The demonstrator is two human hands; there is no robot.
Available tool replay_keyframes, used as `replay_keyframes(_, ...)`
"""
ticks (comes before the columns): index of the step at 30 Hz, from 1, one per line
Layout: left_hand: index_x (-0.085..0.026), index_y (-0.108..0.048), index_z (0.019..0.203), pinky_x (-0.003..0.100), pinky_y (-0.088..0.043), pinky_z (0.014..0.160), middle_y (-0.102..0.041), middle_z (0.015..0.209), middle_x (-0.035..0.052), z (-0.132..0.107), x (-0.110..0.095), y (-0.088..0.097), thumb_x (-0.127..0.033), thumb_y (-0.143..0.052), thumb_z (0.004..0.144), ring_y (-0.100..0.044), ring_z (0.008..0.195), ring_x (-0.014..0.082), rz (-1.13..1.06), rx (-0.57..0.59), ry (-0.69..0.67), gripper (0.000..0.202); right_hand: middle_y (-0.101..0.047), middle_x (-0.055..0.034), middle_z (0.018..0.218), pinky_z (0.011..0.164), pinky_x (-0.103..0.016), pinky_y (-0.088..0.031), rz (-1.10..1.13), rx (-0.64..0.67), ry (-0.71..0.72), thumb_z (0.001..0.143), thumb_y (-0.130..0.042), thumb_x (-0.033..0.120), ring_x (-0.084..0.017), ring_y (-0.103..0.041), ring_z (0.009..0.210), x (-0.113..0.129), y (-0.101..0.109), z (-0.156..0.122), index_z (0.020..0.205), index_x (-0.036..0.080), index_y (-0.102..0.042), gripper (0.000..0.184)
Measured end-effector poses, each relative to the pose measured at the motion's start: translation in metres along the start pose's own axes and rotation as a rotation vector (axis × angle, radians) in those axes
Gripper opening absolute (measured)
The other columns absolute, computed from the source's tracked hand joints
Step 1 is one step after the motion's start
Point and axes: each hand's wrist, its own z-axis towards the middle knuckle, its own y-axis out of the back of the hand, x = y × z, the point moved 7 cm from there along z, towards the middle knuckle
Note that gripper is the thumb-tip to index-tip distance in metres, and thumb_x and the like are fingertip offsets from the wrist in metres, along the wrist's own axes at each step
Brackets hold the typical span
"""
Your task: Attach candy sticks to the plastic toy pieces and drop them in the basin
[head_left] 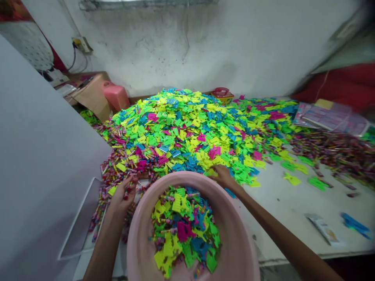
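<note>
A pink tub (pixel 234 218) stands before me, with bright plastic comb-shaped pieces (pixel 168 249) and small multicoloured sticks in its bottom. Left of the tub, my left hand (pixel 124 193) is closed on a few small red-and-multicoloured sticks (pixel 127 191), above a heap of the same kind. Just past the tub's far rim, my right hand (pixel 222 175) pinches a yellow comb-shaped piece (pixel 209 172) at the front of a big pile (pixel 181 125) of yellow, green, blue and pink pieces. Its fingertips are partly hidden.
More small sticks (pixel 331 154) lie at the right, beside clear plastic packs (pixel 331 115). A blue tool (pixel 355 225) and a small packet (pixel 324 229) lie on the white table (pixel 281 218). A pale panel (pixel 43 164) borders the left; a red jug (pixel 115 95) stands behind.
</note>
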Motion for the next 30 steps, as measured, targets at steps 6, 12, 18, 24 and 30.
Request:
replay_keyframes(6,-0.016,-0.056,0.085,0.01,-0.021,0.025,-0.045,0.052,-0.0085,-0.012,-0.004,-0.015,-0.028,-0.046,0.104,-0.028,0.028,0.0015,0.007,0.118,0.021,0.025,-0.068,-0.0087,0.094,0.092,-0.047,-0.052,0.366,-0.145,-0.007,0.09,-0.063,0.053,-0.026,-0.066,0.098,0.018,0.025,-0.001,0.082,0.018,-0.06,0.036)
replay_keyframes(12,-0.017,-0.056,0.077,0.012,-0.018,0.026,-0.039,0.047,-0.0112,-0.038,-0.014,-0.035,-0.033,-0.072,0.087,-0.027,0.029,0.0019,0.109,0.174,-0.114,0.024,-0.066,-0.0021,0.086,0.061,-0.037,-0.059,0.791,-0.163,-0.065,0.094,-0.045,0.063,-0.022,-0.072,0.071,0.067,0.062,-0.026,0.106,0.025,-0.047,0.04)
replay_keyframes(18,-0.017,-0.068,0.094,0.016,-0.027,0.036,-0.06,0.062,-0.0038,-0.101,-0.008,-0.093,-0.046,-0.07,0.087,-0.04,0.039,0.0042,0.712,0.435,-0.402,0.03,-0.068,0.0013,0.08,0.058,-0.031,-0.06,1.104,0.112,0.005,0.084,-0.071,0.052,-0.019,-0.072,0.067,0.156,0.075,-0.072,0.103,0.024,-0.055,0.038)
replay_keyframes(24,-0.02,-0.066,0.093,0.021,-0.042,0.055,-0.063,0.07,-0.0029,-0.137,-0.003,-0.121,-0.046,-0.072,0.087,-0.056,0.061,0.0117,0.894,0.483,-0.623,0.027,-0.066,0.0018,0.072,0.052,-0.025,-0.053,1.039,0.204,0.04,0.079,-0.079,0.049,-0.016,-0.068,0.058,0.196,0.076,-0.101,0.084,0.02,-0.064,0.034)
replay_keyframes(30,-0.023,-0.073,0.096,0.026,-0.049,0.077,-0.075,0.091,0.0004,-0.156,-0.009,-0.126,-0.04,-0.071,0.09,-0.068,0.082,0.0166,1.11,0.507,-0.84,0.018,-0.064,0.0012,0.076,0.053,-0.024,-0.051,0.852,0.039,0.118,0.085,-0.072,0.053,-0.015,-0.065,0.062,0.198,0.089,-0.113,0.087,0.021,-0.064,0.033)
